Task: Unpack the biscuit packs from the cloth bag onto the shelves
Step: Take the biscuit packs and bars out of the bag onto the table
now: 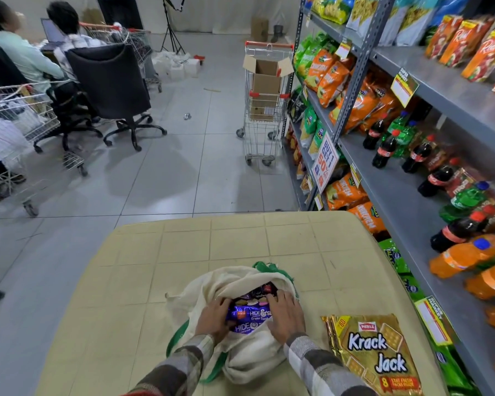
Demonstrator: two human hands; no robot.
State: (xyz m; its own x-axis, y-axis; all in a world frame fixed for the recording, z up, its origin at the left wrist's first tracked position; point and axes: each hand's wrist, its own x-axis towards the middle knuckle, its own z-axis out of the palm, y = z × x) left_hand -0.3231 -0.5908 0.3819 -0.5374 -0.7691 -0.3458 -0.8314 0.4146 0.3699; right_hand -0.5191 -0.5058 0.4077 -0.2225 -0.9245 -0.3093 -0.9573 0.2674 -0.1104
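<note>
A cream cloth bag with green handles lies open on the beige table. Purple Hide & Seek biscuit packs show in its mouth. My left hand grips the left end of the top purple pack inside the bag. My right hand rests on the right end of the same packs, fingers curled over them. A gold Krack Jack biscuit pack lies flat on the table to the right of the bag.
Grey metal shelves run along the right, with soda bottles, orange snack bags and juice cartons. A shopping cart with a cardboard box stands ahead. Two seated people, office chairs and more carts fill the far left.
</note>
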